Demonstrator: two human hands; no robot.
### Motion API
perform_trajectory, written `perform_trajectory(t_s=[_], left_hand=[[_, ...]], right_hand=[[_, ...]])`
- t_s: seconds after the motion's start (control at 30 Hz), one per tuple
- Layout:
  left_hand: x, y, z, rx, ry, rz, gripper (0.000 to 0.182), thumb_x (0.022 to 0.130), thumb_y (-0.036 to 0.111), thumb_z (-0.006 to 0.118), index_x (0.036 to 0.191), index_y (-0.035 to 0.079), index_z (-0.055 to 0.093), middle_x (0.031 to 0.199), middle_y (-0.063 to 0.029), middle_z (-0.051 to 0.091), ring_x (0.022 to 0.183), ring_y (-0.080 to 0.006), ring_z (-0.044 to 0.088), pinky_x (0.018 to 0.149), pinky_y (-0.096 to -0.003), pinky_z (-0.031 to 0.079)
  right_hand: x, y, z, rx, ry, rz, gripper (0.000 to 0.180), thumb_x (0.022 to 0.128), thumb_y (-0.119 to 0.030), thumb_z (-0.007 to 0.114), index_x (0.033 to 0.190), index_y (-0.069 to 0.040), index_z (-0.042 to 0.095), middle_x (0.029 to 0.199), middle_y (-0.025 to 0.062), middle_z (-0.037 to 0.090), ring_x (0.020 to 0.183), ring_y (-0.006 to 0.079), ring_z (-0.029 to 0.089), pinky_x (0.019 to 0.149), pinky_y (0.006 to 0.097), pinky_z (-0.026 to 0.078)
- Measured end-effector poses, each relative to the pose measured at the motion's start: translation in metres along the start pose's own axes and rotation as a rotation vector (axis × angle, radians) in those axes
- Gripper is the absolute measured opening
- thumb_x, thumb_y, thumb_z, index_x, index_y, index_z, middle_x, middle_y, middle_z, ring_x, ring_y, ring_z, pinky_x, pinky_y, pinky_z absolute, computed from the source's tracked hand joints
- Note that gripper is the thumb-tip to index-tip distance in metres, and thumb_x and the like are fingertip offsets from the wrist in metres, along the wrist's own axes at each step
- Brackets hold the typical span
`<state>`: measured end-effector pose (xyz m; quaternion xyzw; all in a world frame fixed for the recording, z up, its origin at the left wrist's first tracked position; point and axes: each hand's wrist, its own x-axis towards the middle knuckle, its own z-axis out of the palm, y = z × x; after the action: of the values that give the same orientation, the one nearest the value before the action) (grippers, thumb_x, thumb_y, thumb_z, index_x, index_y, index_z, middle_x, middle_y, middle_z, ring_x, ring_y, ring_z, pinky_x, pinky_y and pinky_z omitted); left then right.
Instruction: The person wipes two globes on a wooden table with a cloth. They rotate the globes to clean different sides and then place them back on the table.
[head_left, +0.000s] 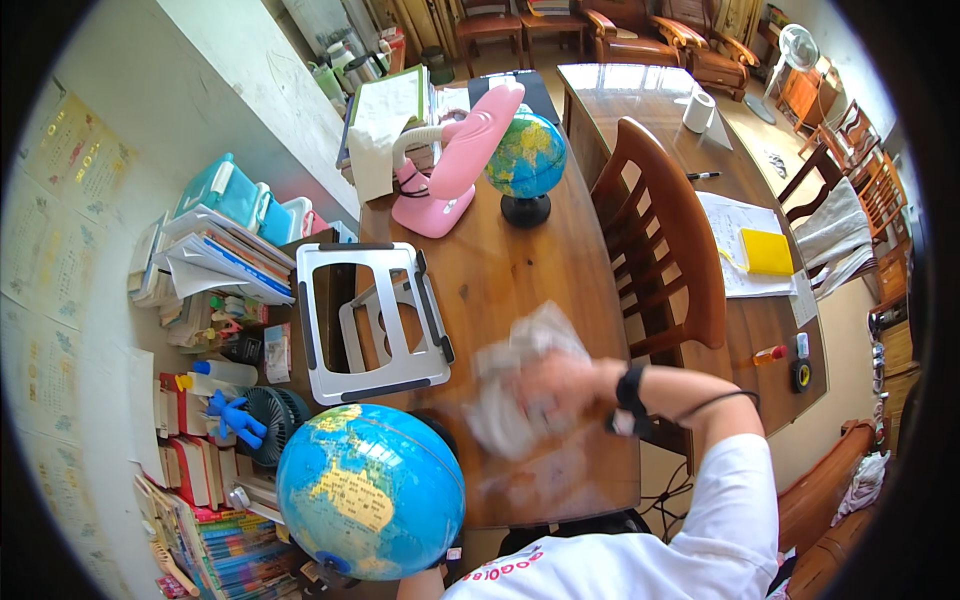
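My right hand (551, 386) presses a pale cloth (499, 412) on the wooden desk (517, 277); both are blurred. A dark band and a watch are on that wrist. The large globe (371, 487) is at the lower left of the view, over the desk's near left corner. My left forearm (421, 585) shows just below this globe, but the left hand itself is hidden behind it. A silver laptop stand (375, 382) stands left of the cloth. Farther back are a pink desk lamp (469, 150) and a smaller globe (527, 157) on a black base.
Shelves of books (240, 555), papers and a small fan (270, 420) line the left side. A wooden chair (675, 247) stands against the desk's right side. Beyond it, a second table (667, 97) holds a paper roll (699, 112), papers and a yellow notebook (766, 252).
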<state>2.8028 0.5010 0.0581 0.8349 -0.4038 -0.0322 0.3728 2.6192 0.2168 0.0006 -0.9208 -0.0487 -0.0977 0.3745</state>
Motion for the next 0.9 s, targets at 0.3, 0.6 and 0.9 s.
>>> perform_trajectory(t_s=[0.3, 0.6, 0.9], left_hand=[[-0.002, -0.004, 0.005, 0.007, -0.015, -0.018, 0.041, 0.092, 0.026, 0.06, 0.117, -0.007, 0.06, 0.126, -0.0253, 0.057, 0.119, -0.0413, 0.05, 0.104, -0.0446, 0.036], [0.001, 0.003, 0.012, 0.007, -0.024, 0.002, 0.043, 0.092, 0.027, 0.061, 0.118, -0.007, 0.059, 0.126, -0.0258, 0.057, 0.119, -0.0414, 0.05, 0.104, -0.0447, 0.036], [-0.002, 0.013, 0.02, 0.052, -0.039, 0.002, 0.044, 0.091, 0.028, 0.061, 0.118, -0.007, 0.059, 0.126, -0.0264, 0.057, 0.119, -0.0416, 0.05, 0.104, -0.0448, 0.036]], right_hand=[[0.109, 0.094, -0.049, -0.436, 0.355, 0.819, 0.06, 0.072, -0.051, 0.065, 0.128, -0.032, 0.056, 0.148, 0.007, 0.034, 0.137, 0.0477, 0.022, 0.105, 0.071, 0.019], [-0.048, -0.123, 0.06, -0.187, -0.167, 0.071, 0.045, 0.067, -0.038, 0.07, 0.109, -0.023, 0.065, 0.14, 0.0072, 0.043, 0.136, 0.0411, 0.03, 0.108, 0.067, 0.021], [-0.049, 0.041, -0.06, -0.504, 0.401, 0.845, 0.063, 0.066, -0.039, 0.071, 0.127, -0.03, 0.056, 0.151, 0.006, 0.032, 0.139, 0.0471, 0.02, 0.105, 0.0736, 0.017]])
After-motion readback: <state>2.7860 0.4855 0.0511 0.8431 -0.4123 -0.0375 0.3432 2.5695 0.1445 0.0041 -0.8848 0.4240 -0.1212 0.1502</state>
